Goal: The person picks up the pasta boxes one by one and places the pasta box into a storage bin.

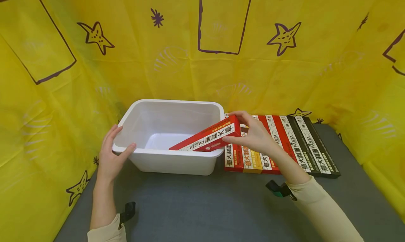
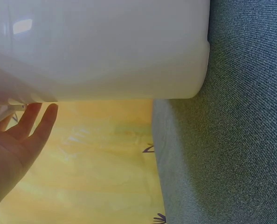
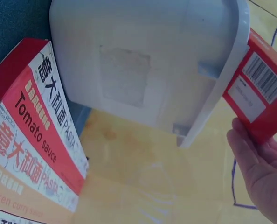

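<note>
Three sides of yellow cloth [image 1: 183,78] hung around the workspace I was watching, and below them spread the dark grey tabletop [image 1: 196,207], its weave plain to me from the left wrist. On it stood a white tub [image 1: 177,164], upright, its open top toward my head camera. Just right of the tub, a row of pasta boxes [image 1: 289,140] lay flat, side by side; from the left I made out red, orange and more red, with black at the far right. The right forearm [image 1: 286,164] covered part of that row, so I could not count it surely.

One red box [image 1: 209,136] slanted into the tub: its lower end was inside, partly hidden by the near rim, and its upper end was raised at the right rim. I could not tell whether it touched that rim. The right hand [image 1: 253,136] had the upper end pinched, thumb on the printed face, fingers over the top. The left hand [image 1: 110,154] was gripping the tub at its near left corner, thumb over the front rim, fingers [image 2: 44,126] along the left side. A black mount [image 1: 128,211] sat by each wrist. Smallest, from my right wrist view, was a barcode [image 3: 263,77] on the red box's raised end.
</note>
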{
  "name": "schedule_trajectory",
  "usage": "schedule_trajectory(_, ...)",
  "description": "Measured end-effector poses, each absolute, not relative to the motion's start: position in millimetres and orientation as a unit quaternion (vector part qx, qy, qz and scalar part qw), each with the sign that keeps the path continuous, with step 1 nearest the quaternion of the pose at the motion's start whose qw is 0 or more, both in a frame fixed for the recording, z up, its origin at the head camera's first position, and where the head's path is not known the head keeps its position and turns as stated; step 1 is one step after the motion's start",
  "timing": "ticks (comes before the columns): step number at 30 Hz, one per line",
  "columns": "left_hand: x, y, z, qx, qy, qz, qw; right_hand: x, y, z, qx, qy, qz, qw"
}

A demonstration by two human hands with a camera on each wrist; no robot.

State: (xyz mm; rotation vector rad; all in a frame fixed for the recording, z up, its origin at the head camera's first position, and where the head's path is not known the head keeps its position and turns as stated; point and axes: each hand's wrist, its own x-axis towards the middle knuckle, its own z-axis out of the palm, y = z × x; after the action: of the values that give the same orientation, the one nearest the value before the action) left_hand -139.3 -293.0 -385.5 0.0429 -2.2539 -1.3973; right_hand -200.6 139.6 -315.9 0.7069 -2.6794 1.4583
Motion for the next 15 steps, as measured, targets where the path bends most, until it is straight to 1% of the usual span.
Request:
schedule_trajectory(4,-141,-292,-387,0.017,-0.824,-0.512,0.243,-201,131,-316,0.24,-0.865,0.441,0.004)
schedule_trajectory(7,-142,-291,-387,0.02,-0.824,-0.512,0.242,-201,127,-315,0.253,-0.877,0.408,0.013)
schedule_trajectory(15,-142,-291,-386,0.026,-0.82,-0.517,0.244,-204,121,-314,0.29,-0.897,0.329,0.058)
